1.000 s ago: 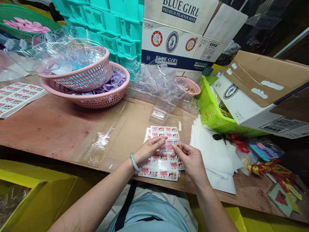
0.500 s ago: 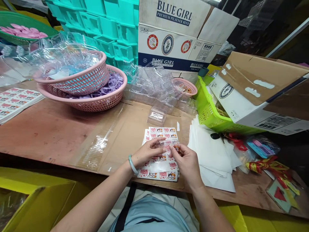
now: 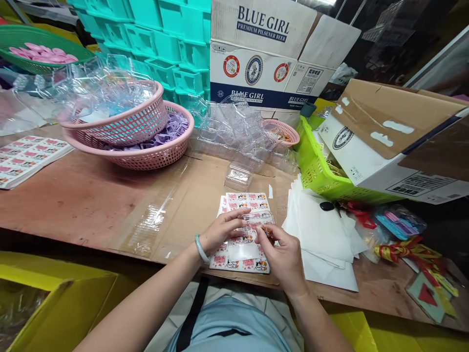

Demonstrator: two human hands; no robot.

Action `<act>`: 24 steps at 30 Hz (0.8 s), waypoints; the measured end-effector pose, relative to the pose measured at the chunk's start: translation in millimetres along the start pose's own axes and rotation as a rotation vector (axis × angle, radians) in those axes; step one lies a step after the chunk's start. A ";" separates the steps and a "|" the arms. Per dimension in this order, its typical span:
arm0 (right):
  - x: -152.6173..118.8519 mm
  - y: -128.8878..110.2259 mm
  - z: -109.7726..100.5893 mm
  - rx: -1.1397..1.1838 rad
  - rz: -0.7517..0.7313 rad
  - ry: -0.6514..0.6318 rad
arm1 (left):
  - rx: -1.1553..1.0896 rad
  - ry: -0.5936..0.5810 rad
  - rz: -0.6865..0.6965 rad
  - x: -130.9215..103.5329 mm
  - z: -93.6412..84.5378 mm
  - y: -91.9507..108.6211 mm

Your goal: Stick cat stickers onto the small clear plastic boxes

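A pile of white sticker sheets (image 3: 240, 264) printed with cats and pink lettering lies in front of me on flattened cardboard. Above it, my left hand (image 3: 224, 230) has its fingers curved around a clear plastic box (image 3: 258, 215), which is hard to make out against the print. My right hand (image 3: 285, 252) is closed in a pinch at the box's right side. Between its thumb and fingers shows a small orange-brown piece that looks like a cat sticker (image 3: 269, 231). Just beyond the sheets lies a separate clear plastic box (image 3: 238, 177).
Clear boxes (image 3: 238, 127) are heaped behind. Pink baskets (image 3: 146, 159) stand at left, near another sticker stack (image 3: 29, 156). White paper (image 3: 318, 230), a lime-green basket (image 3: 315, 171) and a carton (image 3: 395, 142) are at right. Teal crates (image 3: 164, 44) rise behind.
My right hand has shifted slightly down, with the orange-brown piece in its pinch. My left hand's fingers have moved slightly. The head view has shifted a little.
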State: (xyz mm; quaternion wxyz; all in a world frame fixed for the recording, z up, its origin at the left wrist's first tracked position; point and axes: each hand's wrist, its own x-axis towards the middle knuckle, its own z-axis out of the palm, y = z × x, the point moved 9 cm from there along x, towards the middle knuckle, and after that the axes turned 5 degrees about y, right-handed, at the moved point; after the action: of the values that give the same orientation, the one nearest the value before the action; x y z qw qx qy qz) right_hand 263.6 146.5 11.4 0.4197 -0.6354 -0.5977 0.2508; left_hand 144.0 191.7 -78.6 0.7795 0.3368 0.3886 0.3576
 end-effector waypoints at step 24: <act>13.4 32.2 2.7 0.277 0.312 -0.090 | -0.041 -0.042 -0.070 1.7 -2.4 2.2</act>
State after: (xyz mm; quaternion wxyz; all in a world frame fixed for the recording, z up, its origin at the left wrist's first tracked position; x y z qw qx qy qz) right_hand 281.2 162.3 -14.4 0.4321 -0.6445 -0.4700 0.4207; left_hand 142.1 194.8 -78.6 0.8064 0.3143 0.3763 0.3307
